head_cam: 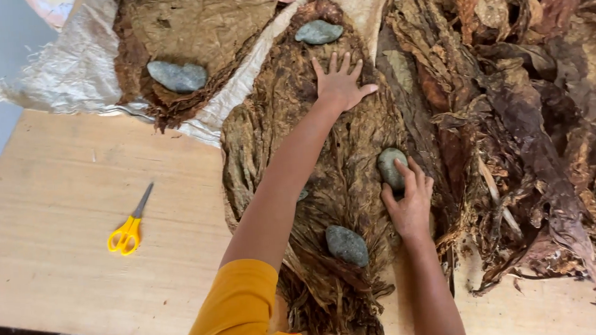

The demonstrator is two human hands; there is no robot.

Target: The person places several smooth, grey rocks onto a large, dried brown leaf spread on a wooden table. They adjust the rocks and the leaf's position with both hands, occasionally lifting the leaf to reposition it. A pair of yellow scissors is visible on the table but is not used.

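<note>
Nearest on the wooden bench (61, 265), a grey oval stone (346, 245) rests on the flattened stack of brown dried leaves (325, 186). Just beyond, the right hand (409, 203) curls its grip around another grey stone (390, 167). Farther up, the left hand (339, 84) presses flat, fingers spread, below a third stone (318, 32).

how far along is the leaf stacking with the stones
Done: the flat leaf stack already carries grey stones at its top and bottom, and a second stack holds its own stone.
In hand: the left hand presses flat on the leaves; the right hand touches a stone at the stack's right edge.
Left: a large loose, crumpled leaf pile lies unflattened. The scissors lie apart.
</note>
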